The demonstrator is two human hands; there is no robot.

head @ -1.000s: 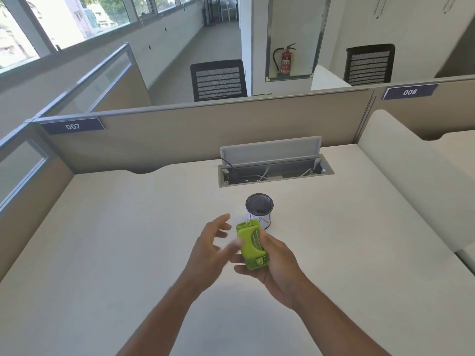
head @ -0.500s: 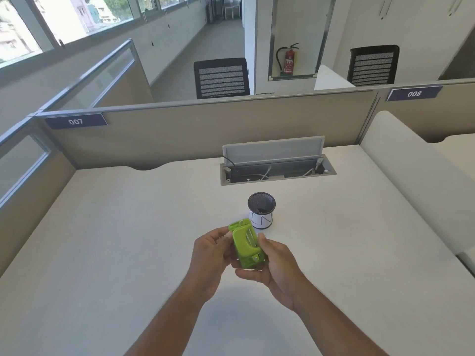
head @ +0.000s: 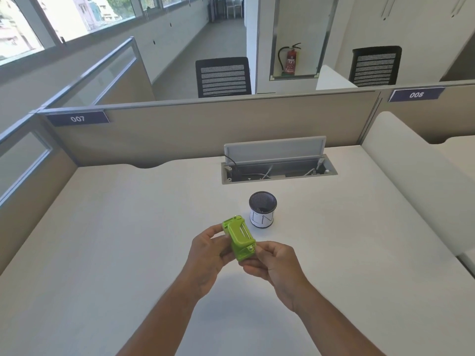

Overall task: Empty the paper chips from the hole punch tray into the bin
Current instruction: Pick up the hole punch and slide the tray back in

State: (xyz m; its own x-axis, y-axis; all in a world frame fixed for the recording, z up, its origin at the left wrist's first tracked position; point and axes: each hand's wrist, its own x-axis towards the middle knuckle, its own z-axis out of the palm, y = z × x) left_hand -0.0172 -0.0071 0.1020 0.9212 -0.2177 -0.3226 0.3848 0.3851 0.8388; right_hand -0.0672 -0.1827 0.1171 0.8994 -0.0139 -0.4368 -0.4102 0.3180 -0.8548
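Hole punch (head: 239,237), lime green, held up above the white desk (head: 128,240) between both hands, not touching the surface. It sits tilted, its far end up and left, its near end down and right. Left hand (head: 208,255) wraps the punch's left side: fingers curled onto the far-left end and the lower left edge, thumb side hidden behind the body. Right hand (head: 272,265) grips the near lower-right corner, fingertips (head: 258,249) pinched narrow on that end, close to a small silver rivet. So the punch spans the gap between the two grips, most of its green top exposed between them. Chip tray itself can't be told apart from the body at this size; whether it's open or on, can't tell.

Bin (head: 262,209), a small white cylinder with dark mesh inside, stands upright on the desk just beyond and right of the punch, near it but apart. Behind the bin, an open cable box (head: 279,170) with its lid raised is set into the desk. Beige partition (head: 205,129) at the back with a "007" label (head: 77,118).
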